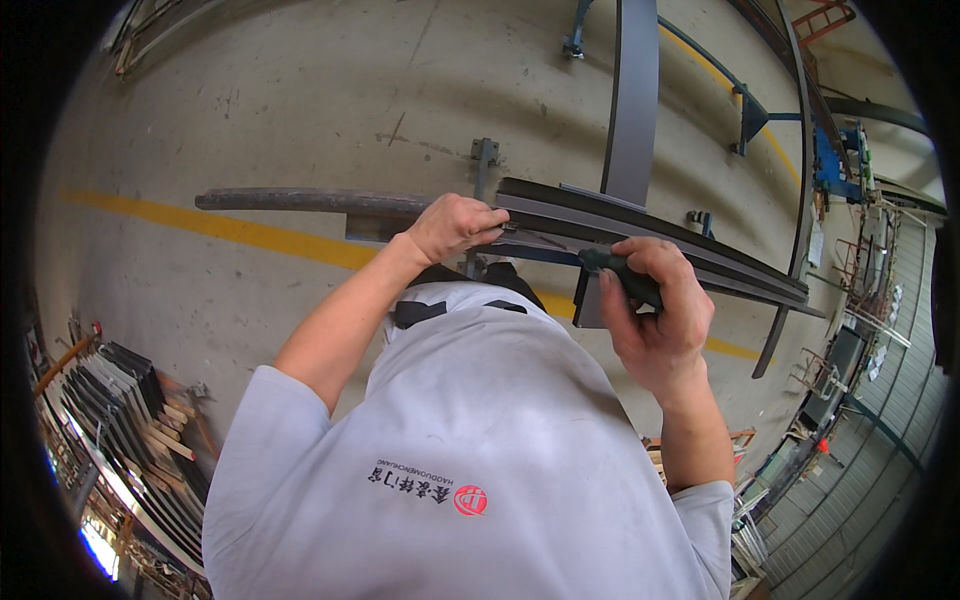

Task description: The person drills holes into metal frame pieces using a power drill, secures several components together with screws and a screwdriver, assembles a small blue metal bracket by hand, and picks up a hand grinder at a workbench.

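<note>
My right hand (668, 318) is wrapped round the dark green handle of a screwdriver (628, 276). Its thin shaft points left toward the fingertips of my left hand (452, 230). Those fingertips are pinched together at the left end of a long dark grey metal profile (680, 243), on a small piece I cannot make out. The grooved profile lies crosswise in front of my body and runs off to the right. Where the screwdriver's tip ends is partly hidden by my left fingers.
A worn padded bar (300, 198) of the stand extends left under the profile. A wide grey panel (632, 100) reaches away from me. Blue-green stand frames (752, 120) stand beyond at the right. At lower left is a rack of dark profiles (115, 400). A yellow line (220, 228) crosses the floor.
</note>
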